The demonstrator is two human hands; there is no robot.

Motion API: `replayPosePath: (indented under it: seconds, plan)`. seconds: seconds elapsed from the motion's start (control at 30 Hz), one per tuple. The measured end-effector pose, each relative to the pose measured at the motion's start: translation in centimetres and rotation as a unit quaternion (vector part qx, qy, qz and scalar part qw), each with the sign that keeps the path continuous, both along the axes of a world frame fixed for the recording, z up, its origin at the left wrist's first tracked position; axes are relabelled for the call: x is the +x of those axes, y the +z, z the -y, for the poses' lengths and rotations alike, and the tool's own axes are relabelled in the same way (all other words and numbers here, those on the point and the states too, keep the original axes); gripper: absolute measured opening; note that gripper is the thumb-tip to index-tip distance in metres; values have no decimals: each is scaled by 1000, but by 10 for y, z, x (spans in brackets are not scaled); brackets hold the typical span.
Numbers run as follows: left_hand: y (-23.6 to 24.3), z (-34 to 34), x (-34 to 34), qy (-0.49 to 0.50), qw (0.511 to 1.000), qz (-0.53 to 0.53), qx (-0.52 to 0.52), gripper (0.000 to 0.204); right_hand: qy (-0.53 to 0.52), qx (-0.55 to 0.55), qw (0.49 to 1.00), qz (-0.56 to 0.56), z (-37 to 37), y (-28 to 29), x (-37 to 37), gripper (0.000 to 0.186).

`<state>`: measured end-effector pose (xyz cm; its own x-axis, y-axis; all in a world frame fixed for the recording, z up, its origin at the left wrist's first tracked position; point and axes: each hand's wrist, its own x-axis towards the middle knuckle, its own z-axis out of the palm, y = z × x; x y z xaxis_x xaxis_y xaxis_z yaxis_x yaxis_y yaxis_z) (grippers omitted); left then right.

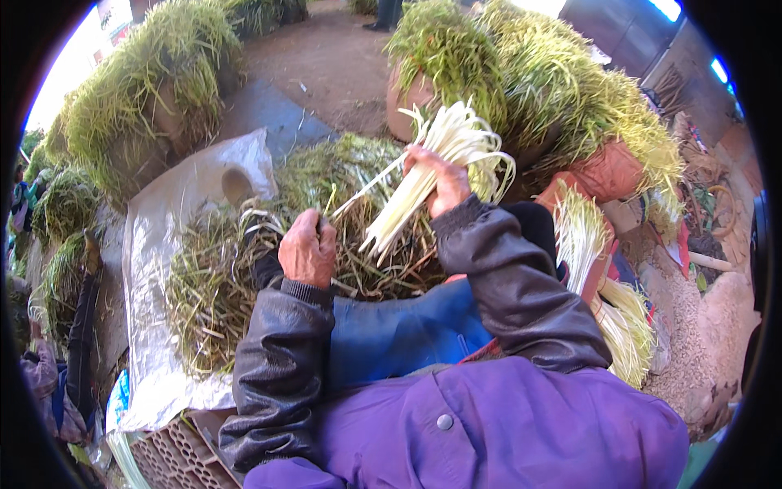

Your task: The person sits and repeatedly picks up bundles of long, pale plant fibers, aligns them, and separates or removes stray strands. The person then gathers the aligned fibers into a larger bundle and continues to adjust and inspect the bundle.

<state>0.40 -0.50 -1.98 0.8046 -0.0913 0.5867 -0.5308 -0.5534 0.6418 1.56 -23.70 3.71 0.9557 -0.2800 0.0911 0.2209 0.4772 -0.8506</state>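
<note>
In the head view my right hand (440,181) grips a bunch of long, pale yellow-white stalks (395,216), their curled tops spraying out above it. My left hand (309,248) is closed a little left of the bunch, with a thin strand near its fingertips; I cannot make out exactly what it holds. A loose pile of green and dry trimmings (208,285) lies under and around both hands. Blue cloth (391,330) covers my lap. More bundles of pale stalks (578,244) rest to my right.
Big heaps of leafy stalks (147,98) stand ahead left and ahead right (546,73). A white plastic sheet (151,285) lies to my left, with perforated bricks (167,452) below it. A bare dirt path (318,49) runs ahead, where a person's leg (383,16) shows. Another person (20,200) is at far left.
</note>
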Motion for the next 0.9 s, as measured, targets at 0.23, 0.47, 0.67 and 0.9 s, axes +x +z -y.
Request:
replayPosePath:
  seconds: [0.23, 0.47, 0.67, 0.9]
  plan:
    - [-12, -19, -10, 28, 997, -60, 40, 15, -1, 34, 999, -39, 10, -7, 10, 25]
    - [-81, -118, -24, 163, 978, -78, 101, 18, -42, 50, 997, -44, 51, -7, 23, 30]
    - [-137, -250, -72, 299, 784, -409, 358, 26, 31, 106, 994, -13, 62, -8, 28, 24]
    - [-88, -202, -52, 102, 959, -213, 159, 44, 103, 98, 990, -24, 60, -7, 29, 32]
